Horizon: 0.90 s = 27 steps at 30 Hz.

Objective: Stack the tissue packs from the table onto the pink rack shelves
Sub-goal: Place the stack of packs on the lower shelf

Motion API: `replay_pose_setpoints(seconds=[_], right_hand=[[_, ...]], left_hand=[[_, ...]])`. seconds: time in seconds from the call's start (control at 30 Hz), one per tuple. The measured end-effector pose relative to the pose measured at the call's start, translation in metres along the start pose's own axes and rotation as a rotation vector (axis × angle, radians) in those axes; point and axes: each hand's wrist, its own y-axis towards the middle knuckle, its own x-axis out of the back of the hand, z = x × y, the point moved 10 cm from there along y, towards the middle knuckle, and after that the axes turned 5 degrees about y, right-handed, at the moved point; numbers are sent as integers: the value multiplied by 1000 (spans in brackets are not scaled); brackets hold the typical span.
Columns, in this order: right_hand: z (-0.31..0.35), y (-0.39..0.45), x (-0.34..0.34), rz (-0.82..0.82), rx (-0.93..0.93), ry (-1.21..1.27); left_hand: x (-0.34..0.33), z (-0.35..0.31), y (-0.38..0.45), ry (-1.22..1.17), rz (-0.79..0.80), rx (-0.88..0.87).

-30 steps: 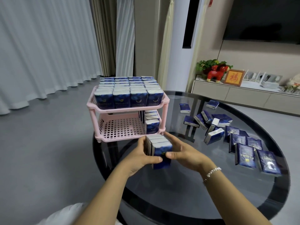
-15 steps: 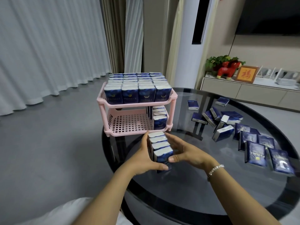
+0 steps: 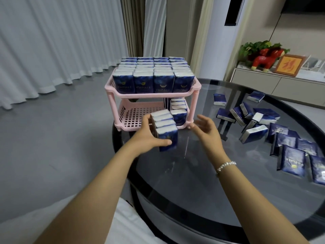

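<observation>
My left hand [image 3: 147,136] grips a row of several dark blue tissue packs [image 3: 165,127], held upright just in front of the lower shelf of the pink rack [image 3: 133,118]. My right hand [image 3: 205,127] hovers open to the right of the row, not touching it. The rack's top shelf [image 3: 153,95] is packed with tissue packs in rows. On the lower shelf a short row of packs [image 3: 178,110] stands at the right end; its left part shows bare pink grid. More loose packs [image 3: 255,125] lie scattered on the right of the round glass table [image 3: 193,182].
The rack stands at the table's far left edge, with grey floor beyond. A white sideboard [image 3: 281,85] with a red figurine, plant and framed picture lines the far right wall. Curtains hang at the left. White fabric covers my lap at the bottom.
My right hand has let go of the row of packs and drawn off to the right. My left hand alone has carried the row up and toward the rack's lower shelf.
</observation>
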Motion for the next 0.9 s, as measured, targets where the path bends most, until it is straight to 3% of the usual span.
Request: replay_pose_setpoints(seconds=[0.4, 0.9], right_hand=[[-34, 42, -17, -203, 31, -141], [-37, 47, -13, -233, 67, -179]], left_hand=[[51, 16, 69, 161, -210, 117], [31, 18, 123, 249, -63, 80]])
